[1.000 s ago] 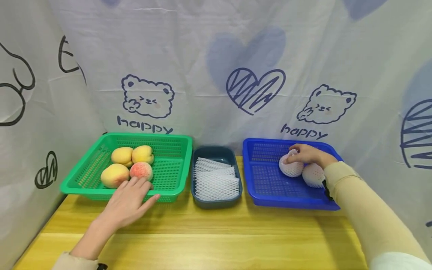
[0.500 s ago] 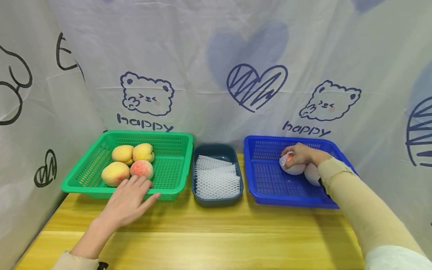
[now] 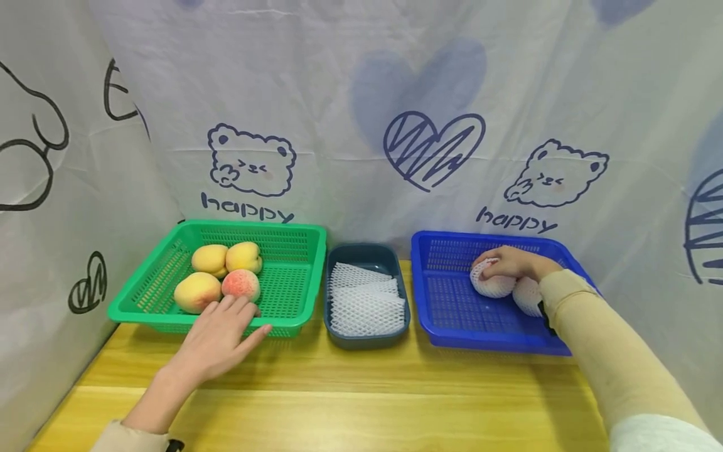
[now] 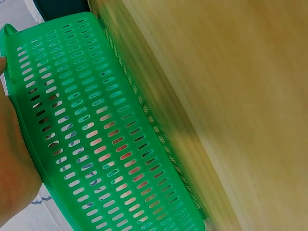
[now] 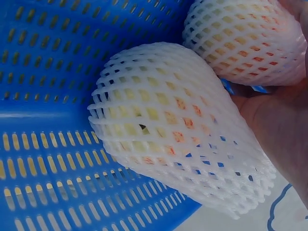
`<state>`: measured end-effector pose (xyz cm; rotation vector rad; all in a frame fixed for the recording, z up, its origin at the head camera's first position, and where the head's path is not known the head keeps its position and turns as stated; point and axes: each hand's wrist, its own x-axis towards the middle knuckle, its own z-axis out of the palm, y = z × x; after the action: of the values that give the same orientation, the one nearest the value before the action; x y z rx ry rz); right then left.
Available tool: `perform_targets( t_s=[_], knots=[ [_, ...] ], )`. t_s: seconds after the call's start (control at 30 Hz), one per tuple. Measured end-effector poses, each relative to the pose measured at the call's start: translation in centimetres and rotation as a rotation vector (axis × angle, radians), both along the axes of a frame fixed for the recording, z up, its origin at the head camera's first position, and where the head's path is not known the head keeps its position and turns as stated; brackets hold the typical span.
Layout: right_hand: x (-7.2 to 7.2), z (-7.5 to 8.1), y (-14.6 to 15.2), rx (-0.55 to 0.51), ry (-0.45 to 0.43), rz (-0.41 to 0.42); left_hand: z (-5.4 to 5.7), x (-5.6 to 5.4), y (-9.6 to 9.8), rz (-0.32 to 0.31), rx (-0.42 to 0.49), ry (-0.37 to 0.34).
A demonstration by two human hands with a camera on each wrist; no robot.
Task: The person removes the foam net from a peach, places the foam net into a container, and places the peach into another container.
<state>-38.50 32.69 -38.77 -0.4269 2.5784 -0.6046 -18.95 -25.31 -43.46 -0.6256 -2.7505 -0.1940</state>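
In the blue basket (image 3: 452, 314), my right hand (image 3: 511, 262) grips a peach in a white foam net (image 3: 494, 284), its fingers over the fruit's top. A second netted peach (image 5: 159, 115) lies beside it, partly under my wrist in the head view; through the mesh it looks yellow with red patches. On the front rim of the green basket (image 3: 290, 321) rests my left hand (image 3: 217, 336), fingers reaching over the edge and thumb apart. Just ahead of those fingertips lies a reddish peach (image 3: 241, 285); the left wrist view shows mostly the basket's slotted outer wall (image 4: 91, 120).
Several yellow peaches (image 3: 198, 292) sit in the green basket. Between the baskets stands a dark blue-grey tub (image 3: 367, 342) with a stack of white foam nets (image 3: 367, 307). All stand on a wooden table (image 3: 339, 402) before a printed white curtain (image 3: 350, 125).
My right hand has turned the netted peach and closed further over it; the red skin that showed at the net's opening half a second ago is out of sight. The left hand has stayed put.
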Motion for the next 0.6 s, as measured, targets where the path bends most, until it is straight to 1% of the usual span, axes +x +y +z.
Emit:
perform_targets(
  t_s=[0.23,0.33,0.4,0.5,0.6],
  knots=[
    [-0.2,-0.2,0.5,-0.090,-0.038,-0.031,0.2,0.1,0.1,-0.003,0.001,0.003],
    [-0.1,-0.2,0.8,-0.102,-0.045,-0.041,0.0,0.1,0.1,-0.003,0.004,0.005],
    [0.0,0.0,0.9,-0.105,-0.059,-0.064,-0.1,0.1,0.1,-0.002,0.005,0.004],
    [0.1,0.4,1.0,-0.121,-0.056,-0.080,-0.1,0.0,0.0,0.001,0.005,0.003],
    [0.2,1.4,0.9,-0.166,-0.045,-0.079,0.0,0.0,0.0,0.003,0.008,-0.004]
  ],
)
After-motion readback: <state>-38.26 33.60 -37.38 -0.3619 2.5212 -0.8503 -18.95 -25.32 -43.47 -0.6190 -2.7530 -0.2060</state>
